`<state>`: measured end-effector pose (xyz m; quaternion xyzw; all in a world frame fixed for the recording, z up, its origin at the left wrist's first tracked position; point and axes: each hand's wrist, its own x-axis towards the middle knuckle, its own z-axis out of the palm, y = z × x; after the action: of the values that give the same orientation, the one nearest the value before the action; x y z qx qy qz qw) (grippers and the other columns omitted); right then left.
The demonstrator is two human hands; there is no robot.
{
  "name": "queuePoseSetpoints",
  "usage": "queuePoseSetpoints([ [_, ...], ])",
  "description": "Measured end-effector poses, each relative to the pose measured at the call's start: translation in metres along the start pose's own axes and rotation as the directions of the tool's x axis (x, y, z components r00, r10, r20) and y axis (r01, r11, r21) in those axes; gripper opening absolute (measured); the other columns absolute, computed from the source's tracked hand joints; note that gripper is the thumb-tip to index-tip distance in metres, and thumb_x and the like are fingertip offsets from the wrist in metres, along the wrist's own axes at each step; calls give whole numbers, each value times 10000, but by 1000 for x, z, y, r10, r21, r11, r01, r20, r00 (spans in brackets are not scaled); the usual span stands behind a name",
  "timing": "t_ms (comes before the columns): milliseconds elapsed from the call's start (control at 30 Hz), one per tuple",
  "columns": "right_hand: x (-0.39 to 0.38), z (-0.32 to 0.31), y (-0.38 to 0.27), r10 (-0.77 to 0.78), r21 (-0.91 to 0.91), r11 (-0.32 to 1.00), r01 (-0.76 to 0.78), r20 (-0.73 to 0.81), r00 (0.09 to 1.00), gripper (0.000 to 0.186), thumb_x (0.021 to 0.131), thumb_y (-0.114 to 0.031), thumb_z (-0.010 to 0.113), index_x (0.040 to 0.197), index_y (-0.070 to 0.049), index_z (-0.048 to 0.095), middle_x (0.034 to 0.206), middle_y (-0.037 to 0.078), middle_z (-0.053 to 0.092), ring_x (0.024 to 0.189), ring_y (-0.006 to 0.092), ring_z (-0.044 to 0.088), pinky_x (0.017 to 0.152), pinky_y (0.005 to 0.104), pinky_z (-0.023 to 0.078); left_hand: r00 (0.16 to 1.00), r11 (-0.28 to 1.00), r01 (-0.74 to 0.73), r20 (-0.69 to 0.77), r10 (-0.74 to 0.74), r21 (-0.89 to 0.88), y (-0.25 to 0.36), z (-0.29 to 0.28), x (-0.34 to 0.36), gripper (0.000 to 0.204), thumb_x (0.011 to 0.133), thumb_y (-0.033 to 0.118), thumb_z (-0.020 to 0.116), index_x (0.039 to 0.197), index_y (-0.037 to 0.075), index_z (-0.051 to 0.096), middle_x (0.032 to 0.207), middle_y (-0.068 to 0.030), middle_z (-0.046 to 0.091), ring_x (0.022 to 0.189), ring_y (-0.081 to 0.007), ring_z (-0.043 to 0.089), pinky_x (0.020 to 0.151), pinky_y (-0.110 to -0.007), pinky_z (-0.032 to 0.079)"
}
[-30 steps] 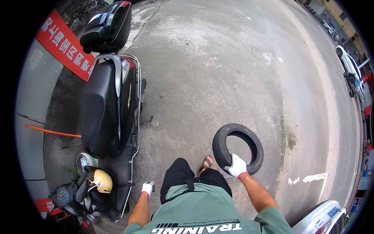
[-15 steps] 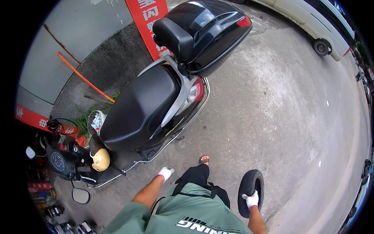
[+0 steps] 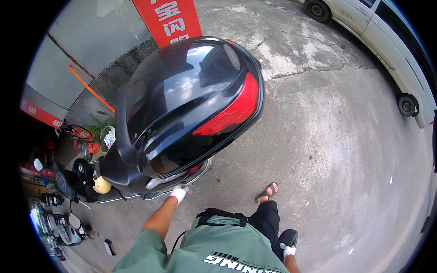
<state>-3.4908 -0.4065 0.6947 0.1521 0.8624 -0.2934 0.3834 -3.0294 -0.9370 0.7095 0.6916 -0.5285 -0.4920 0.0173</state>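
My right hand [image 3: 287, 250], in a white glove, grips the rim of a black tyre [image 3: 288, 237] hanging at my right side. Part of the tyre is hidden by my leg. My left hand [image 3: 180, 194], also in a white glove, hangs empty with its fingers loosely stretched, close to the lower side of a parked black scooter. Whether it touches the scooter cannot be made out. The scooter's large glossy top case [image 3: 182, 91] with a red reflector [image 3: 232, 109] fills the view ahead of me and covers most of the seat.
A cream helmet [image 3: 102, 185] rests on the scooter's front. Beyond stand a bucket [image 3: 108, 139] of litter, an orange pole [image 3: 91, 88] and a red sign [image 3: 169, 22]. A white van [image 3: 378, 41] is parked at the far right. Several scooters [image 3: 63, 227] stand at the left.
I have stepped toward the scooter's rear, so the top case looms much larger and nearer. The tyre has swung back closer to my leg. My left hand is now beside the scooter's rear.
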Motion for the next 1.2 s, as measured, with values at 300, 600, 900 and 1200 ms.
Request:
queuePoseSetpoints([
  [300, 170, -32, -366, -218, -352, 859, 370, 403, 889, 995, 615, -88, 899, 1455, 51, 383, 1300, 214, 616, 1149, 319, 631, 1000, 388, 507, 824, 805, 563, 196, -532, -185, 46, 99, -103, 318, 970, 316, 619, 1149, 56, 657, 939, -72, 697, 748, -217, 684, 606, -374, 556],
  [600, 173, 102, -703, -287, -719, 66, 691, 650, 704, 937, 600, -399, 898, 1311, 46, 480, 1211, 269, 653, 1154, 391, 636, 997, 418, 504, 761, 684, 648, 265, -592, -335, 161, 196, -64, 368, 995, 292, 589, 1271, 49, 580, 1070, -117, 686, 871, -251, 683, 716, -411, 558],
  [900, 131, 330, -909, -64, -478, -373, 795, 868, 492, 931, 631, -436, 869, 1338, 39, 492, 1288, 275, 609, 1232, 382, 588, 1034, 421, 483, 761, 394, 451, 115, -639, -800, 257, 245, -49, 307, 982, 282, 581, 1188, 54, 594, 975, -98, 681, 798, -241, 664, 672, -407, 541],
  [1200, 14, 602, -906, 267, 2, -704, 710, 928, 262, 715, 662, -368, 805, 1257, -25, 607, 1245, 226, 652, 1172, 356, 632, 1011, 423, 499, 502, -21, 435, 262, -824, -900, 377, 312, -75, 253, 956, 278, 588, 1100, 71, 607, 915, -86, 673, 756, -242, 649, 643, -415, 526],
])
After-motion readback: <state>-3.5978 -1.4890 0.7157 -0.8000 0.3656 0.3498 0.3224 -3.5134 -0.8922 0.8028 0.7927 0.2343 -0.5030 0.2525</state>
